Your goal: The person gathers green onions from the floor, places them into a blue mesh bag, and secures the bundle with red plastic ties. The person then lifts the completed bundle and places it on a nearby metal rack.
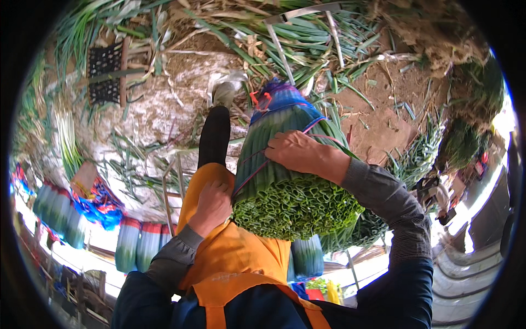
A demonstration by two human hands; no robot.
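A large bundle of green onions (287, 209) lies before me, its cut hollow green ends facing me and its far end wrapped in blue and purple plastic film (283, 100). Red twine (254, 174) runs across the leaves. My right hand (289, 152) is closed on top of the bundle, with twine at its fingers. At the bundle's left side, over the knee of my orange apron (242, 246), my left hand (211, 205) is curled with its back up; twine leads towards it, but its fingertips are hidden.
A metal frame (281, 18) stands beyond the bundle among loose leaves. A black woven seat (104, 74) lies at the upper left. Wrapped bundles (127, 242) stand at the lower left, near blue and red plastic (100, 207). A person (437, 197) is at the far right.
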